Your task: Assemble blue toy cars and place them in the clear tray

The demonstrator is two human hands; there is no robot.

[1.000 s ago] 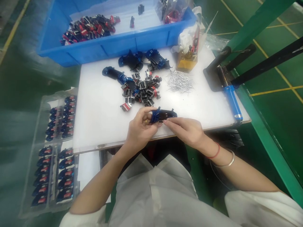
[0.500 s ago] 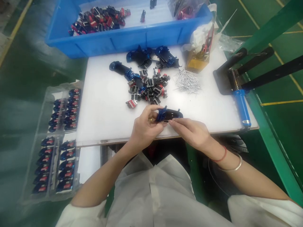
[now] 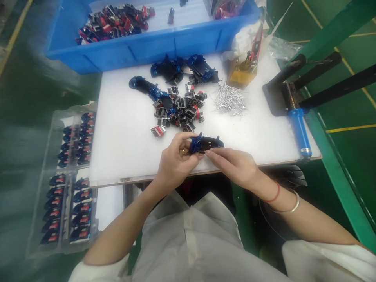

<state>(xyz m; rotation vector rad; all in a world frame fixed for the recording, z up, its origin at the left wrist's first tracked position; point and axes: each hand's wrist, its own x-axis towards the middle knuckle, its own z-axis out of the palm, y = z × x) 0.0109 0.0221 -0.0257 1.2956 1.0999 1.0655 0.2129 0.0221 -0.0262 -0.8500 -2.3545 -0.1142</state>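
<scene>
My left hand (image 3: 178,158) is closed around the blue end of a toy car body (image 3: 210,143), dark blue with a black inside. It is held just above the near edge of the white table. At its near side my right hand (image 3: 232,164) pinches a thin metal pin (image 3: 202,151), its tip pointing left toward the blue end. Beyond my hands lies a heap of small black, silver and red parts (image 3: 183,109). More blue car bodies (image 3: 167,69) sit behind that heap. To the right is a pile of loose metal pins (image 3: 229,100).
A blue bin (image 3: 152,45) with red and black parts stands at the back. A yellow box (image 3: 242,76) holds tools. At right, a blue-handled soldering iron (image 3: 300,131) rests in a black stand (image 3: 274,100). Clear trays (image 3: 66,178) of blue-and-red pieces are at lower left.
The whole view has shifted slightly, with table items appearing a little further left. Both hands keep their hold, and the right fingertips stay at the near side of the car body.
</scene>
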